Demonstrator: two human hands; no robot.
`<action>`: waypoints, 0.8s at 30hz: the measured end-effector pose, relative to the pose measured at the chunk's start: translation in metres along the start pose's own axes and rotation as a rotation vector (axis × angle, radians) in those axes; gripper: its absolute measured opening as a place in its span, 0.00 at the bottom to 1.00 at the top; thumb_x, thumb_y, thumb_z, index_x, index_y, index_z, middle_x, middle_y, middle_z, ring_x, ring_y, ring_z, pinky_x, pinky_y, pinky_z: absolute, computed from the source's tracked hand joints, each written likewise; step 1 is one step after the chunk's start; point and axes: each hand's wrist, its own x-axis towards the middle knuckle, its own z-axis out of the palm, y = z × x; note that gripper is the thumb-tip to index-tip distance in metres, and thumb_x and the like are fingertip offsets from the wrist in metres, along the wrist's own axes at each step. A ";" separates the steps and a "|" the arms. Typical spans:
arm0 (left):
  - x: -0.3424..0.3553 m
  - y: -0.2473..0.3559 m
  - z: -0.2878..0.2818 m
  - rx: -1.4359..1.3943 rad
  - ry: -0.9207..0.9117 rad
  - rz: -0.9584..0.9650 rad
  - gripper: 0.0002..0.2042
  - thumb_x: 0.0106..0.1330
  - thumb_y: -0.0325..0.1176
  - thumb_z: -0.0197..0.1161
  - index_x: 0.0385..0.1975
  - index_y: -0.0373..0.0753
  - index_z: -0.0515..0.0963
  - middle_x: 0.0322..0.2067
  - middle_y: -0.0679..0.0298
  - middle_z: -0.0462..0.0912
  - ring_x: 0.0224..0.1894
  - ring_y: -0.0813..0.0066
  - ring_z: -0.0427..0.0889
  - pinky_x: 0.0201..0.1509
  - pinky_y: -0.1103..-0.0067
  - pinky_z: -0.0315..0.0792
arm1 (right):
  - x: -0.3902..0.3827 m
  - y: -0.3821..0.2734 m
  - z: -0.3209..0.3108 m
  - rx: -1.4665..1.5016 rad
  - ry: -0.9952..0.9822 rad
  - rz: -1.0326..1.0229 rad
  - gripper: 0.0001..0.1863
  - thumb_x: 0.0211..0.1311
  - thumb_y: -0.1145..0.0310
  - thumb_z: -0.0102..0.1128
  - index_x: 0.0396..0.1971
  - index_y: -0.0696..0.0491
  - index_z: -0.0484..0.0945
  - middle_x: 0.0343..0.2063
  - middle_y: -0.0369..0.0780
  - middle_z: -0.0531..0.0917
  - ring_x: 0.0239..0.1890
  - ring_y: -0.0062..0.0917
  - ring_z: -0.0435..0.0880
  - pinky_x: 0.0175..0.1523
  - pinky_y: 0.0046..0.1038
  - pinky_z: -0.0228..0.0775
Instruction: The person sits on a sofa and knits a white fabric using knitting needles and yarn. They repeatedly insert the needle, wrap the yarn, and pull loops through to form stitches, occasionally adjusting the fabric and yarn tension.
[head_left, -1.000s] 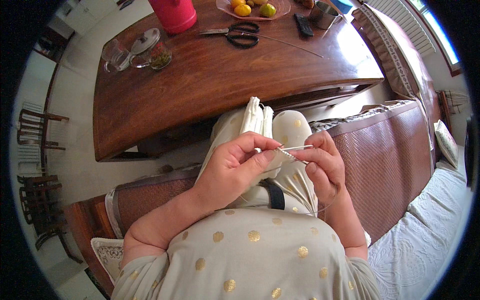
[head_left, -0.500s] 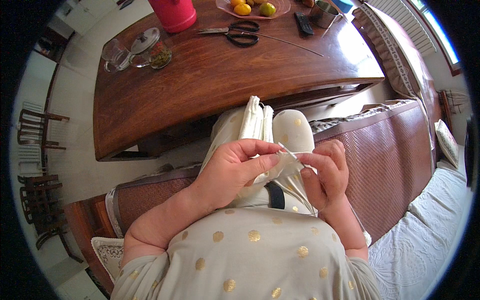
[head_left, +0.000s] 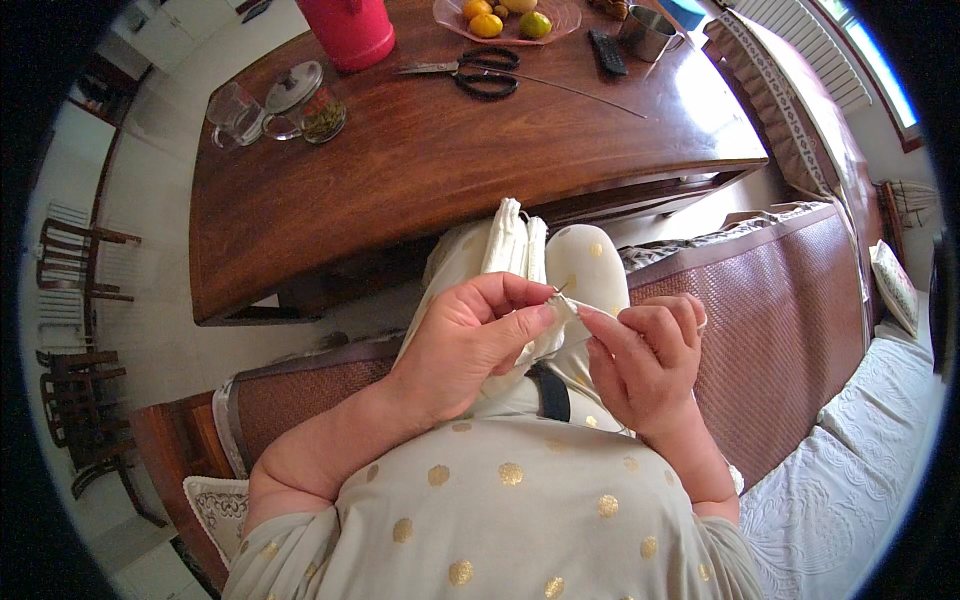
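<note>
Bright window [head_left: 888, 75], glare on table [head_left: 400, 170], dark curved edges

Wooden table [head_left: 440, 165] with scissors [head_left: 457, 68], remote [head_left: 607, 54]

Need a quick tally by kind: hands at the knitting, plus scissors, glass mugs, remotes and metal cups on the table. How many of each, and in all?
Hands at the white knitting: 2
Scissors: 1
Glass mugs: 2
Remote: 1
Metal cup: 1
Total: 7

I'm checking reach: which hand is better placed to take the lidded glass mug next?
Probably the left hand: it's nearer the lidded glass mug than the right hand, though both touch white knitting.
</note>
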 end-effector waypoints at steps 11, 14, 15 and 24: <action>0.001 -0.003 0.004 0.425 0.037 0.285 0.05 0.64 0.24 0.58 0.38 0.34 0.76 0.33 0.70 0.77 0.37 0.86 0.75 0.41 0.86 0.71 | 0.038 0.018 0.003 0.226 -0.262 0.035 0.29 0.43 0.40 0.63 0.33 0.52 0.76 0.30 0.40 0.76 0.40 0.36 0.73 0.47 0.37 0.61; 0.002 -0.006 0.002 0.476 0.046 0.407 0.05 0.63 0.23 0.59 0.37 0.34 0.77 0.34 0.69 0.76 0.33 0.88 0.73 0.36 0.88 0.69 | 0.044 0.017 -0.005 0.103 -0.173 -0.018 0.31 0.41 0.38 0.63 0.32 0.53 0.75 0.29 0.39 0.75 0.39 0.37 0.73 0.48 0.35 0.63; 0.003 -0.007 0.003 0.482 0.055 0.459 0.05 0.62 0.23 0.60 0.37 0.34 0.78 0.34 0.69 0.76 0.30 0.89 0.72 0.32 0.89 0.67 | 0.046 0.018 -0.005 0.098 -0.151 -0.032 0.32 0.41 0.37 0.63 0.32 0.53 0.75 0.28 0.39 0.75 0.38 0.37 0.73 0.48 0.35 0.64; 0.004 -0.006 0.001 0.489 0.067 0.485 0.05 0.61 0.24 0.61 0.37 0.34 0.78 0.32 0.72 0.75 0.24 0.92 0.69 0.26 0.90 0.64 | 0.034 0.015 0.006 0.173 0.007 -0.060 0.28 0.38 0.51 0.71 0.40 0.51 0.79 0.25 0.35 0.73 0.31 0.29 0.72 0.38 0.29 0.64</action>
